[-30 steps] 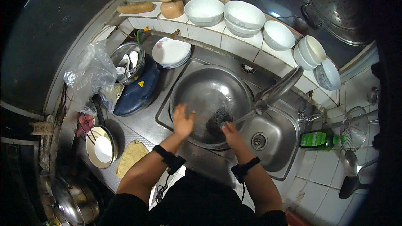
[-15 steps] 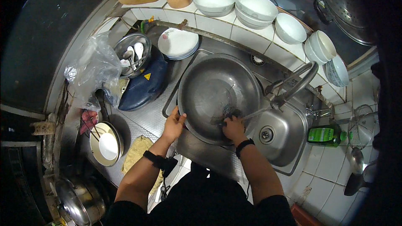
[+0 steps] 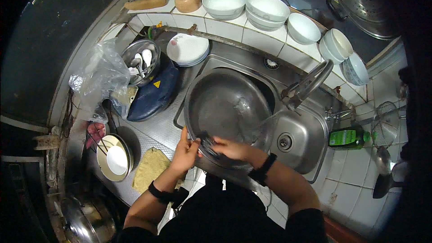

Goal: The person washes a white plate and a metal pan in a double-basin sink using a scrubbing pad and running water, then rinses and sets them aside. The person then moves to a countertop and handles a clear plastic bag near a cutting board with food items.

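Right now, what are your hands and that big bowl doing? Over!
Left grip on basin rim. Right grip holding dark scrubber at basin's near-left side. Faucet running into it; nothing visibly blocking.

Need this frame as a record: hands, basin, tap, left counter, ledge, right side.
left_hand: left hand holding near-left rim of metal basin
right_hand: right hand pressing dark scrubber near that rim
basin_location: over left sink bowl
tap: faucet, water appears to run into basin
left_counter: yellow cloth
ledge: white bowls
right_side: green bottle
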`<move>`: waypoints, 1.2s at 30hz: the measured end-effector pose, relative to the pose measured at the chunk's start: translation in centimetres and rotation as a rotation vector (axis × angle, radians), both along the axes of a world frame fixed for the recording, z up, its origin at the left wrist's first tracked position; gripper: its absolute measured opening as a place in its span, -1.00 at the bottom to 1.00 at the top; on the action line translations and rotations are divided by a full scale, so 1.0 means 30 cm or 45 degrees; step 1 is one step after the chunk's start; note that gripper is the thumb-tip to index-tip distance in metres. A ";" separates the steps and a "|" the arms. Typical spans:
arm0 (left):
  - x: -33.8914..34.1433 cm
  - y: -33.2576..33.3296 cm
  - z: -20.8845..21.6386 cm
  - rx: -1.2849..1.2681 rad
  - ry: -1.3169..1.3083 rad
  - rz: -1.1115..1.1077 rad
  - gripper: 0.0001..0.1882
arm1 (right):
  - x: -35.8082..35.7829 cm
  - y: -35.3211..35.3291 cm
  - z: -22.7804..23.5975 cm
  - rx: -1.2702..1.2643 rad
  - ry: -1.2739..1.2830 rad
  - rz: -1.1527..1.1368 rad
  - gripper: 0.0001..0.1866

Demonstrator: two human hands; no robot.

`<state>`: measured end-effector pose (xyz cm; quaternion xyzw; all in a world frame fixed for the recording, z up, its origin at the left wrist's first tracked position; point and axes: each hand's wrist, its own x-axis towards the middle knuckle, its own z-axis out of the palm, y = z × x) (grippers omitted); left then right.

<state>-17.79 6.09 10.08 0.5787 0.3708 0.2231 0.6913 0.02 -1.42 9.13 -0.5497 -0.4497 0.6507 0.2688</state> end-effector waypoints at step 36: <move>-0.032 -0.119 -0.039 -0.214 0.115 -0.470 -0.38 | 0.183 -0.128 -0.067 0.702 -1.632 0.054 -0.35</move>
